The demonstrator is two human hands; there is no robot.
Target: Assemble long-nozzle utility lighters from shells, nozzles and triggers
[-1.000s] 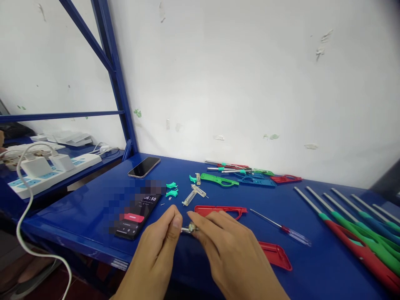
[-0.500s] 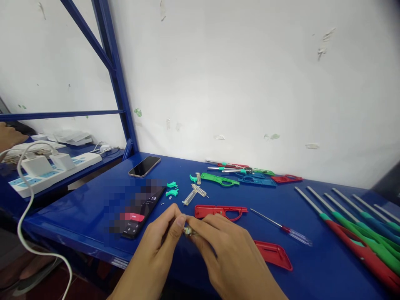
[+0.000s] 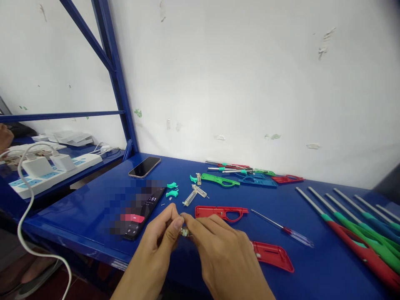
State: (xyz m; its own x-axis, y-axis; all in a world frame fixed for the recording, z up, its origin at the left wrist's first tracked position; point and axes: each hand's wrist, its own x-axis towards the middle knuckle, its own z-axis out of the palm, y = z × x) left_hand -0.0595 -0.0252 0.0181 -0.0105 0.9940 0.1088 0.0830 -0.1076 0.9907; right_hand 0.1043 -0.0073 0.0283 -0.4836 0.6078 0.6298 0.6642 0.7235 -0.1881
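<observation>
- Your left hand (image 3: pixel 154 256) and right hand (image 3: pixel 226 260) meet low in the middle of the view, over the near edge of the blue bench (image 3: pixel 90 208).
- A small part (image 3: pixel 185 232), pale and metallic, sits right between the two sets of fingertips. It is too small to tell its exact shape.
- Your left fingers (image 3: pixel 175 226) are closed in a pinch on the part's left end, thumb against forefinger.
- Your right fingers (image 3: pixel 196 223) are closed in a pinch on its right end, the other fingers curled loosely beneath.
- The part is held just above the bench and is not resting on it. Both hands touch it, so their fingertips almost meet.
- Just beyond the fingertips lies a red handle shell (image 3: pixel 221 213), flat on the bench.
- A second red shell piece (image 3: pixel 273 255) lies just right of your right hand.
- A thin screwdriver (image 3: pixel 283 228) with a clear grip lies between the two red pieces, further right.
- A dark phone (image 3: pixel 140 208) showing a timer lies just left of your left hand; a second phone (image 3: pixel 144 166) lies near the wall.
- Teal clips (image 3: pixel 171 189) and clear tubes (image 3: pixel 193 194) lie beyond the hands.
- Green, blue and red handles (image 3: pixel 250 180) lie by the wall.
- Long metal-tipped rods (image 3: pixel 359 233) with red, green and blue grips lie in a row at far right.
- On the shelf to the left there is a power strip (image 3: pixel 46 173), with another person's hand (image 3: pixel 4 137) at the frame edge.
</observation>
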